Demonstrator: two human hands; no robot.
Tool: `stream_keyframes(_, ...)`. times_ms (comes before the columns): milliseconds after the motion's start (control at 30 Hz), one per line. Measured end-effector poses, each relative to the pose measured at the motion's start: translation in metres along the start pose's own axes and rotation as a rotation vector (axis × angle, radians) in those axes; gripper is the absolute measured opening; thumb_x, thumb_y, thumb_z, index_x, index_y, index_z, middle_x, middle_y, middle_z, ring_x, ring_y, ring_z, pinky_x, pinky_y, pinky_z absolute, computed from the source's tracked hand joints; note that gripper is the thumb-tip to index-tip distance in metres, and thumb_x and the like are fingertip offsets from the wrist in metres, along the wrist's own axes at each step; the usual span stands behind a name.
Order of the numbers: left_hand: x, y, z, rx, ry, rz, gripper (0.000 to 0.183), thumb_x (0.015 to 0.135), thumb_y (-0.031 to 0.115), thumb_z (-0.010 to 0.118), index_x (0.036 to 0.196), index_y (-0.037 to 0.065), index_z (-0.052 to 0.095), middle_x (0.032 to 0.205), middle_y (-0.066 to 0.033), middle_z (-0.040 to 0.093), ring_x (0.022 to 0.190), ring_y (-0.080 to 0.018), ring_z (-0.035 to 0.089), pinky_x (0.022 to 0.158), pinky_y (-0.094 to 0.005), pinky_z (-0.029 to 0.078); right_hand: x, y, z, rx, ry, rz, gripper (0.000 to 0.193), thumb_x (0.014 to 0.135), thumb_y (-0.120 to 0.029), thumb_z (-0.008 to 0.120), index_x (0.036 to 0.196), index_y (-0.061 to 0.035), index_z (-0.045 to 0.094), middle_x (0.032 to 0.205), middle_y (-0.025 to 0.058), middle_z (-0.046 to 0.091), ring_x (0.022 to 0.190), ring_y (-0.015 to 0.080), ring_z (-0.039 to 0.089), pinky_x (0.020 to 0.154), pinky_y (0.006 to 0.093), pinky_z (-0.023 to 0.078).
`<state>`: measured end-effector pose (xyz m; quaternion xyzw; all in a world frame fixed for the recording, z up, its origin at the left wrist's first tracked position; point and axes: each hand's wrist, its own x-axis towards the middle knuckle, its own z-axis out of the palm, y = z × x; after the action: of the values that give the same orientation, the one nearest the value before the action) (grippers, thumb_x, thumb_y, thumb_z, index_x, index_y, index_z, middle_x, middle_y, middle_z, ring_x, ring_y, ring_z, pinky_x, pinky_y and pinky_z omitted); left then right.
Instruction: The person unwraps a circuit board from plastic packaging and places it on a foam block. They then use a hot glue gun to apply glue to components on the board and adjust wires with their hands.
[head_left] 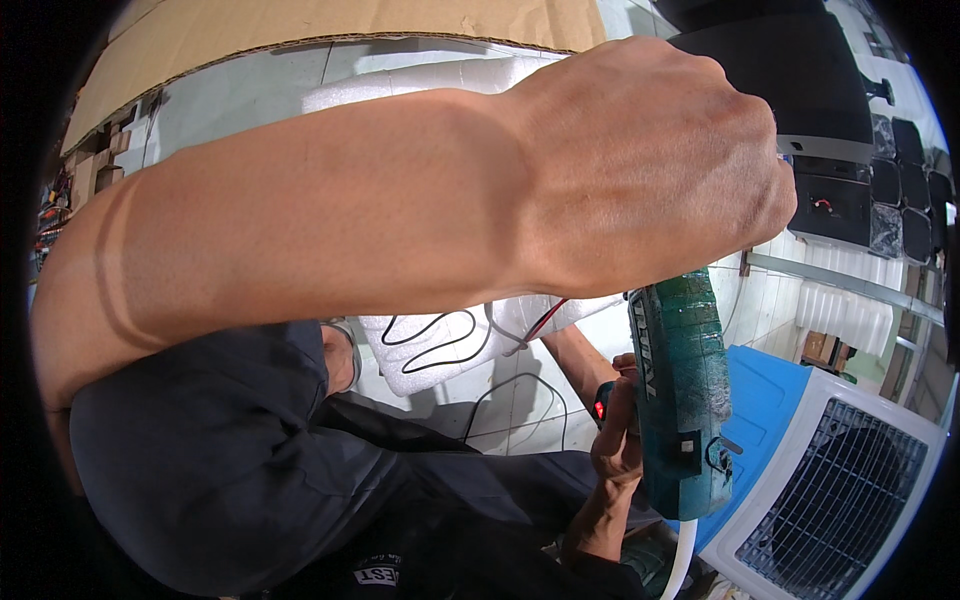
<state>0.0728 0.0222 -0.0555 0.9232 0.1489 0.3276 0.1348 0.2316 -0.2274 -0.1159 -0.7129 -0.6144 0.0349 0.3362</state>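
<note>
Green case stands nearly upright, just below the fingers of the left hand in the view and directly at the right of the fingers of the right hand. The right fingers are curled and grasp a dark piece with a small red light; I cannot tell if this piece belongs to the case. The left hand makes a fist, its back toward the camera. Its fingers are folded out of sight, so I cannot tell whether they grasp something.

From the lower end of the case, below the right fingers, a white tube goes down. To the left of the right fingers, and beneath the left wrist, red wire and black cable show near white foam. The tiled floor lies under these. Farther left of the right fingers is dark clothing.

At the right of the right fingers, beyond the case, there is a blue and white unit with a grille. Black equipment is beside the left knuckles, on their right, and cardboard spreads above the left forearm.
</note>
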Motion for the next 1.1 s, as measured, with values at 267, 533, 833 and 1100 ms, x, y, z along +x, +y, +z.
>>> stream_keyframes(267,0.008,-0.003,0.016,-0.054,0.025,0.043,0.011,0.090,0.013,0.068,0.081,0.009,0.072,0.077,-0.0093,0.073,0.071,-0.0222,0.075,0.075,-0.0316,0.064,0.002,-0.006,-0.005,-0.191,0.011,0.000,0.016,0.097,0.003,0.053,0.098,0.0061,0.068,0.094,0.0178,0.071,0.083,0.0283,0.068,0.077,0.0386,0.054)
stream_keyframes(533,0.006,-0.005,0.014,-0.019,0.015,0.030,0.013,0.089,0.015,0.067,0.079,0.009,0.070,0.074,-0.0090,0.072,0.070,-0.0223,0.075,0.073,-0.0315,0.063,-0.016,0.002,-0.005,-0.272,-0.001,0.091,0.015,0.097,0.002,0.054,0.100,0.0046,0.069,0.095,0.0171,0.070,0.086,0.0279,0.067,0.078,0.0389,0.053)
stream_keyframes(833,0.005,-0.005,0.020,-0.023,0.068,0.048,0.014,0.090,0.015,0.066,0.078,0.008,0.070,0.074,-0.0096,0.072,0.068,-0.0223,0.074,0.072,-0.0326,0.063,-0.010,-0.009,-0.002,-0.172,0.015,0.162,0.014,0.097,0.001,0.055,0.102,0.0042,0.068,0.096,0.0173,0.070,0.088,0.0272,0.067,0.079,0.0399,0.053)
stream_keyframes(1100,0.008,-0.005,0.012,0.009,0.034,0.057,0.011,0.088,0.013,0.066,0.081,0.006,0.071,0.077,-0.0116,0.074,0.067,-0.0235,0.074,0.071,-0.0327,0.063,0.002,-0.004,-0.001,-0.044,0.021,0.116,0.015,0.096,0.003,0.053,0.101,0.0055,0.067,0.096,0.0186,0.069,0.087,0.0276,0.067,0.077,0.0394,0.053)
